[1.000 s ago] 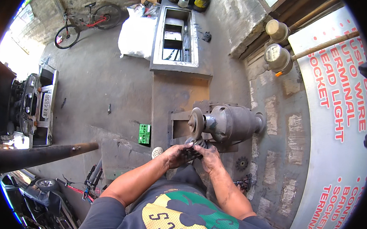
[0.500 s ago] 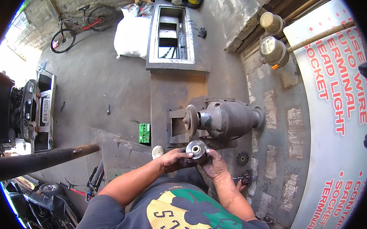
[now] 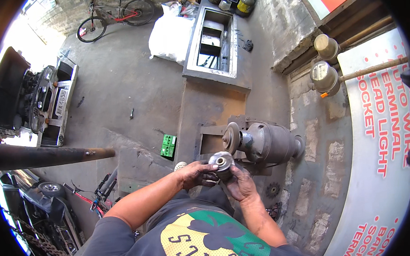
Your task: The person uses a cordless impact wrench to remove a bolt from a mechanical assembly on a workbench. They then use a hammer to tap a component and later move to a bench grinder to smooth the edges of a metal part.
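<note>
In front of my chest I hold a round, shiny metal part (image 3: 222, 162) with a raised hollow hub, like a pulley. My left hand (image 3: 196, 174) has its thumb on the rim from the left, with blackened fingers curled beneath. From the right, my right hand (image 3: 241, 182) grips the part's side, thumb near its top edge. Just beyond my hands is a bench grinder (image 3: 271, 141) with a grey motor body. Its round wheel (image 3: 231, 138) is close to the held part, and I cannot tell whether they touch.
A metal-framed basin (image 3: 233, 74) stands farther off, beside a white sack (image 3: 170, 39). A green box-shaped battery (image 3: 168, 145) sits on the floor at the left. A dark pole (image 3: 76, 153) juts in from the left. A toothed disc (image 3: 272, 190) lies near the right wall.
My view has shifted, so the surroundings appear farther right. The metal part stays in both hands, its face tilted somewhat differently. Another person's hand at the lower right has gone from view.
</note>
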`<act>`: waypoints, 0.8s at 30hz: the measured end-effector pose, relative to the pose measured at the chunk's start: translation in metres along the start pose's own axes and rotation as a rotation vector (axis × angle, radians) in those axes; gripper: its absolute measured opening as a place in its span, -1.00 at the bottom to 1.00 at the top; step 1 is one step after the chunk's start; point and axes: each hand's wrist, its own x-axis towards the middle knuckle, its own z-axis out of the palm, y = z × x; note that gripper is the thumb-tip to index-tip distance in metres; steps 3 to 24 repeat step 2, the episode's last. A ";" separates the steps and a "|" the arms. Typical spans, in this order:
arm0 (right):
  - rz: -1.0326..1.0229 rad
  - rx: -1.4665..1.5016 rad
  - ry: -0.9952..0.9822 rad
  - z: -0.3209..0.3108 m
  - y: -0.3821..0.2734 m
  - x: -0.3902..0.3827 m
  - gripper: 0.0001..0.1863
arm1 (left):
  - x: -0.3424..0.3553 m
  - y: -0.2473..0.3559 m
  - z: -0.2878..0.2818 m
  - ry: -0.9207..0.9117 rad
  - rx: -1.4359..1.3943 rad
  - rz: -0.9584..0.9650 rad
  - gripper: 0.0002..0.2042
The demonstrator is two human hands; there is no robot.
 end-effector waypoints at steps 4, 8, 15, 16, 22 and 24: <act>0.070 0.033 -0.033 0.004 -0.012 -0.016 -0.33 | -0.005 0.013 0.004 -0.094 0.154 0.019 -0.27; 0.070 0.033 -0.033 0.004 -0.012 -0.016 -0.33 | -0.005 0.013 0.004 -0.094 0.154 0.019 -0.27; 0.070 0.033 -0.033 0.004 -0.012 -0.016 -0.33 | -0.005 0.013 0.004 -0.094 0.154 0.019 -0.27; 0.070 0.033 -0.033 0.004 -0.012 -0.016 -0.33 | -0.005 0.013 0.004 -0.094 0.154 0.019 -0.27; 0.070 0.033 -0.033 0.004 -0.012 -0.016 -0.33 | -0.005 0.013 0.004 -0.094 0.154 0.019 -0.27; 0.070 0.033 -0.033 0.004 -0.012 -0.016 -0.33 | -0.005 0.013 0.004 -0.094 0.154 0.019 -0.27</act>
